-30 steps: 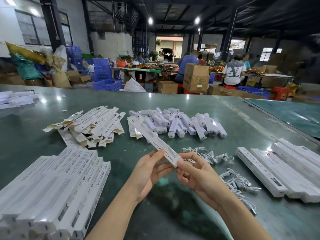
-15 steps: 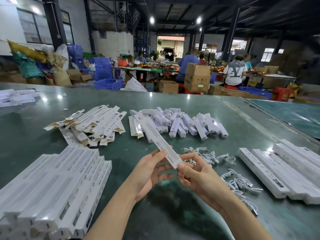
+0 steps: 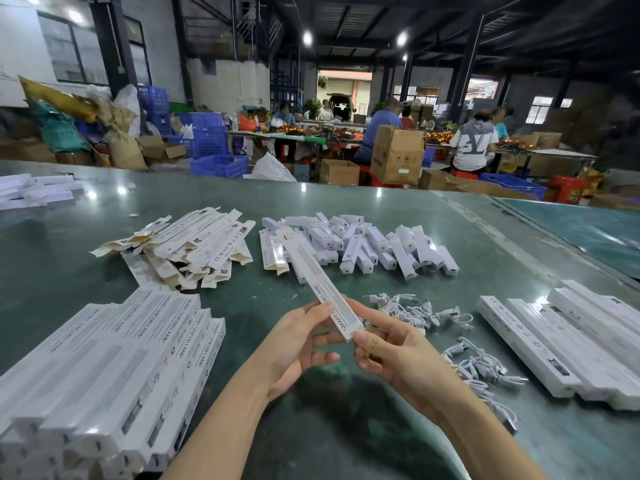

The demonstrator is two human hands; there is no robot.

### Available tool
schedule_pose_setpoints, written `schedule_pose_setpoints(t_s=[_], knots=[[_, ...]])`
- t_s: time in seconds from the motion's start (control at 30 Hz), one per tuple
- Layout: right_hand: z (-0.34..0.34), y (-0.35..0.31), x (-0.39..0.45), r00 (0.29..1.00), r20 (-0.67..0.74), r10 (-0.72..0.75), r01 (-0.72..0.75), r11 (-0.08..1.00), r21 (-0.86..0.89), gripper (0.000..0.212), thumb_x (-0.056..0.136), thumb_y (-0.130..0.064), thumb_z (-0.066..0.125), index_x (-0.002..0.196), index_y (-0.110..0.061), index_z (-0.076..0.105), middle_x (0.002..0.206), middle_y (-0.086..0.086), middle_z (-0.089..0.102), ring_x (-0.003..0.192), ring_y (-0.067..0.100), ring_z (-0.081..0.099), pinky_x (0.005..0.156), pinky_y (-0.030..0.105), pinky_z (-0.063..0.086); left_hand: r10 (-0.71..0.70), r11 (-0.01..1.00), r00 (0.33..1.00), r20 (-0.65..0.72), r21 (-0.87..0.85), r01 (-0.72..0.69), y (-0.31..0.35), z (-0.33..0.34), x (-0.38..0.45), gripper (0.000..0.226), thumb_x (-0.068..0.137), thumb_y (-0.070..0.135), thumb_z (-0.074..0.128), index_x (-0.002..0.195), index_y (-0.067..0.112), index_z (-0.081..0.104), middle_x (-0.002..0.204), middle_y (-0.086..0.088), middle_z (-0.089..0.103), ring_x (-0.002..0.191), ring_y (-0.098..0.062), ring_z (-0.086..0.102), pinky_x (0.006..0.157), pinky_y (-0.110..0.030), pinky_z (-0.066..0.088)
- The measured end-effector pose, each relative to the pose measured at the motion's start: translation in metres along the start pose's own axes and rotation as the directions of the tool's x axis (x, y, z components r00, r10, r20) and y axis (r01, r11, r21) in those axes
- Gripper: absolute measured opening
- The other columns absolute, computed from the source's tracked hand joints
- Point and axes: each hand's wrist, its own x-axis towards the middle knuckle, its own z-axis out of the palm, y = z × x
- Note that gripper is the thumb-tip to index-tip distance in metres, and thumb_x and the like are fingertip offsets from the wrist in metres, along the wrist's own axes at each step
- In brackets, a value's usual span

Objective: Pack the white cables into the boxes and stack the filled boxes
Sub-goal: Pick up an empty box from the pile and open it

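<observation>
Hands closing 1 long white printed cardboard box point(image 3: 322, 289).
Left hand point(image 3: 298, 344) and right hand point(image 3: 391, 355) pinch its near end; next, probably seating the flap, then stacking on the left pile of filled boxes point(image 3: 114, 368).

Matt white cardboard box point(image 3: 320, 284), glossy green table point(image 3: 381, 216).

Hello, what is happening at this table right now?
A person is packing. Both hands, left hand and right hand, hold the near end of one long white box above the green table. Loose white cables lie to the right. A stack of boxes lies at the left, more boxes at the right.
</observation>
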Motion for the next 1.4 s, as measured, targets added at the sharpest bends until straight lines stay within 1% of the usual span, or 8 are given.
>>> schedule_pose_setpoints(t_s=[0.37, 0.53, 0.77, 0.9, 0.97, 1.07, 1.2, 1.4], knots=[[-0.001, -0.003, 0.002, 0.985, -0.162, -0.057, 0.025, 0.981, -0.192, 0.044, 0.086, -0.008, 0.065, 0.128, -0.017, 0.06, 0.065, 0.002, 0.058, 0.053, 0.012, 0.049, 0.052, 0.018, 0.04, 0.186, 0.979, 0.966, -0.181, 0.118, -0.167, -0.001, 0.011, 0.003, 0.02, 0.091, 0.022, 0.064, 0.111, 0.019, 0.068, 0.104, -0.007, 0.075, 0.086, -0.013, 0.072, 0.058, -0.024, 0.057], [0.003, -0.017, -0.003, 0.887, -0.189, -0.42, 0.219, 0.746, -0.629, 0.079, 0.079, -0.021, 0.076, 0.146, -0.034, 0.034, 0.109, -0.001, 0.06, 0.075, 0.023, 0.061, 0.067, 0.034, 0.053, 0.712, 0.564, 0.642, -0.285, 0.776, -0.282, -0.009, -0.003, 0.005, 0.042, 0.088, 0.002, 0.069, 0.119, 0.03, 0.067, 0.113, 0.014, 0.064, 0.109, 0.0, 0.058, 0.096, -0.014, 0.042], [0.013, -0.01, -0.003, 0.728, -0.054, -0.684, 0.355, 0.442, -0.824, 0.051, 0.074, -0.008, 0.081, 0.117, -0.028, 0.062, 0.101, -0.014, 0.068, 0.093, 0.003, 0.061, 0.082, 0.017, 0.047, 0.735, 0.452, 0.632, -0.243, 0.871, -0.191, -0.016, -0.009, 0.009, 0.065, 0.085, -0.008, 0.066, 0.125, 0.042, 0.055, 0.132, 0.006, 0.046, 0.129, -0.014, 0.041, 0.111, -0.025, 0.029], [0.01, 0.001, 0.002, 0.587, -0.128, -0.799, 0.312, 0.37, -0.875, 0.04, 0.07, -0.001, 0.082, 0.107, -0.013, 0.071, 0.088, -0.022, 0.061, 0.08, -0.008, 0.058, 0.076, 0.007, 0.044, 0.647, 0.659, 0.632, -0.427, 0.73, -0.181, -0.014, 0.0, 0.008, 0.054, 0.089, 0.01, 0.07, 0.137, 0.024, 0.05, 0.122, 0.008, 0.053, 0.12, -0.006, 0.044, 0.104, -0.022, 0.032], [0.007, 0.002, 0.003, 0.519, -0.19, -0.833, 0.318, 0.395, -0.862, 0.037, 0.072, -0.002, 0.081, 0.104, -0.017, 0.07, 0.084, -0.023, 0.061, 0.073, -0.007, 0.057, 0.07, 0.013, 0.049, 0.444, 0.838, 0.771, -0.456, 0.516, -0.178, -0.011, 0.006, 0.008, 0.029, 0.093, 0.028, 0.065, 0.119, 0.015, 0.066, 0.097, -0.001, 0.071, 0.1, -0.011, 0.062, 0.095, -0.026, 0.044], [0.005, 0.005, 0.002, 0.459, -0.149, -0.876, 0.36, 0.337, -0.87, 0.036, 0.073, -0.009, 0.078, 0.104, -0.024, 0.069, 0.085, -0.025, 0.061, 0.068, -0.004, 0.057, 0.067, 0.008, 0.046, 0.265, 0.907, 0.926, -0.269, 0.395, -0.144, -0.009, 0.017, 0.003, 0.051, 0.084, 0.059, 0.051, 0.078, 0.018, 0.08, 0.061, -0.009, 0.07, 0.068, -0.014, 0.068, 0.072, -0.018, 0.048], [0.014, 0.015, 0.001, 0.578, 0.008, -0.816, 0.404, 0.277, -0.872, 0.043, 0.071, 0.0, 0.08, 0.11, -0.019, 0.071, 0.103, -0.011, 0.069, 0.089, 0.003, 0.064, 0.08, 0.008, 0.047, 0.274, 0.915, 0.947, -0.166, 0.35, -0.203, -0.013, 0.025, 0.001, 0.052, 0.079, 0.065, 0.051, 0.058, 0.024, 0.075, 0.06, 0.001, 0.07, 0.059, -0.005, 0.063, 0.06, -0.014, 0.045], [0.024, 0.017, 0.001, 0.761, 0.091, -0.642, 0.33, 0.263, -0.907, 0.036, 0.08, -0.028, 0.075, 0.114, -0.017, 0.068, 0.103, -0.029, 0.052, 0.101, 0.005, 0.054, 0.09, 0.02, 0.042, 0.314, 0.945, 0.795, -0.518, 0.252, -0.209, -0.01, 0.01, 0.007, 0.035, 0.093, 0.038, 0.062, 0.083, 0.007, 0.074, 0.077, -0.007, 0.074, 0.069, -0.013, 0.066, 0.067, -0.029, 0.051]])
